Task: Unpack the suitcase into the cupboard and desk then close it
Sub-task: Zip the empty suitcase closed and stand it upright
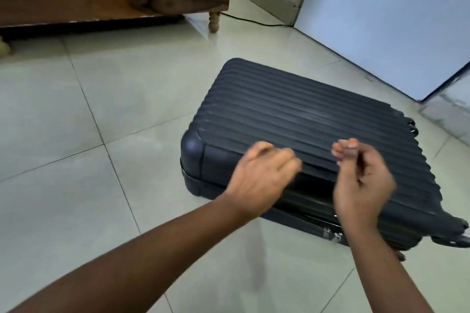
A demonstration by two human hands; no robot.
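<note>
Suitcase [305, 119] lies closed, hands seemingly hovering.

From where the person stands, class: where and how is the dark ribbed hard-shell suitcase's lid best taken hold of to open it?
Probably at the lid's near long edge, just above the seam, coming from the person's side. The dark ribbed hard-shell suitcase lies flat and closed on the tiled floor, seam and silver zip pulls facing the person; both hands, left hand and right hand, hover there. The zip may need running first.

Single head-worn wide-angle view, angled forward and down. Close above dark ribbed suitcase [312, 145] on tiled floor [76, 122]; both forearms reaching in from bottom edge.
</note>
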